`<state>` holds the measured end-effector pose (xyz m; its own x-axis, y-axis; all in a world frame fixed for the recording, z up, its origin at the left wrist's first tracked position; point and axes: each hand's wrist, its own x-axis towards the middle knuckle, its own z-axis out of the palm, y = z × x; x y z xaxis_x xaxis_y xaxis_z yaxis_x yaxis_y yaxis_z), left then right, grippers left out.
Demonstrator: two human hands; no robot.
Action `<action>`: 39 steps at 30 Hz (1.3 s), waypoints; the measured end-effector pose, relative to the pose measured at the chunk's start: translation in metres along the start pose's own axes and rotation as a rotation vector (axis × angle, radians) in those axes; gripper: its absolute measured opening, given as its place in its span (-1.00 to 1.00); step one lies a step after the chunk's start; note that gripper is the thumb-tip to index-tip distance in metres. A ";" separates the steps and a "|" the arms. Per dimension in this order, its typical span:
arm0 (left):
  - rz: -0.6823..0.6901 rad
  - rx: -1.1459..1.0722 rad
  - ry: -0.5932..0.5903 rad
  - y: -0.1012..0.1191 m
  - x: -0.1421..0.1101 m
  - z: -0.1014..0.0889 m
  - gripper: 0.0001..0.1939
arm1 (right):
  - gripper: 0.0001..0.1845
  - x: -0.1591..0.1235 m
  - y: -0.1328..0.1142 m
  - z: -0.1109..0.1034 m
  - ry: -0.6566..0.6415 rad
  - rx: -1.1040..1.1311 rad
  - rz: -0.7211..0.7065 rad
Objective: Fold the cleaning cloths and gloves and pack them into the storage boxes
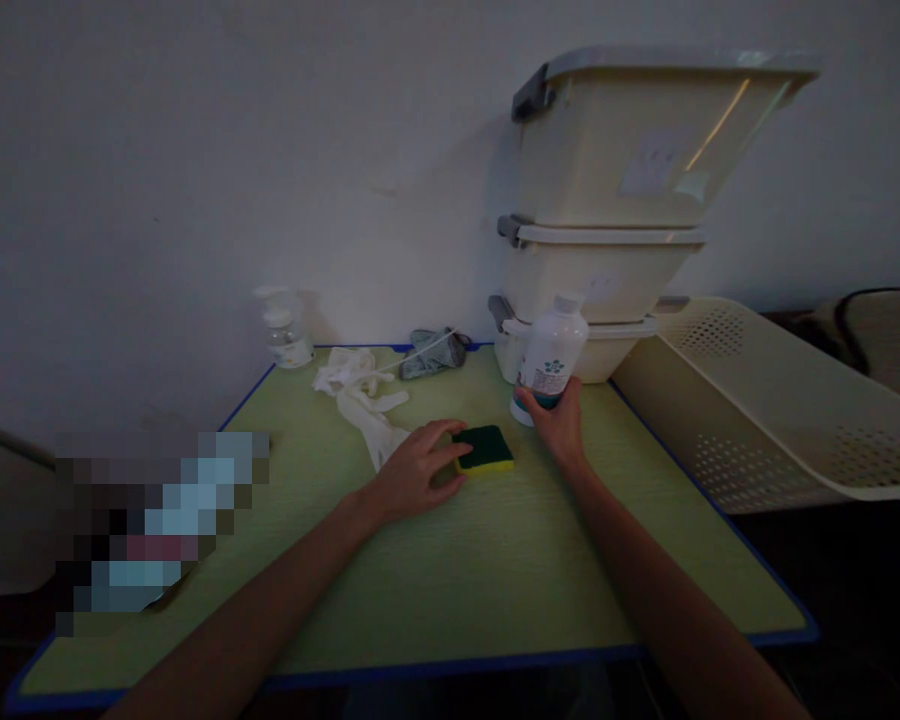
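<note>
My right hand (561,425) is wrapped round the lower part of a white bottle (559,335) with a printed label. The bottle leans slightly to the right, its top towards the stacked bins. At the middle of the table, a sponge (487,447) lies flat, dark green on top and yellow below. My left hand (420,470) is at the sponge's left edge, fingers apart, one fingertip over the green top. Beyond this hand lie crumpled white gloves (371,415), partly hidden by it.
Stacked lidded bins (607,150) stand at the back right. A clear pump bottle (289,335) is at the back left, a grey cloth-like bundle (431,352) at the back edge. A perforated basket (765,400) stands right of the green table (450,590). A pixelated patch covers the left side.
</note>
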<state>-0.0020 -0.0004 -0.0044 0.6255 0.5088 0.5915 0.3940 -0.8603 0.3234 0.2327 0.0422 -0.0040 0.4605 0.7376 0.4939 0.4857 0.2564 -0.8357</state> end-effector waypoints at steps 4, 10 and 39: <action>-0.052 0.052 -0.048 0.000 0.003 0.001 -0.77 | -0.40 0.000 0.001 0.001 0.012 -0.006 0.006; -0.066 0.033 -0.050 -0.001 0.006 0.001 -0.80 | -0.41 0.001 0.001 0.001 0.020 -0.015 0.007; -0.020 0.239 0.150 -0.008 0.006 0.005 -0.89 | -0.46 0.001 0.001 -0.004 -0.008 -0.072 -0.015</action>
<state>0.0019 0.0095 -0.0074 0.5161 0.4999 0.6956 0.5640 -0.8095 0.1633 0.2365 0.0406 -0.0038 0.4467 0.7392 0.5040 0.5449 0.2221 -0.8086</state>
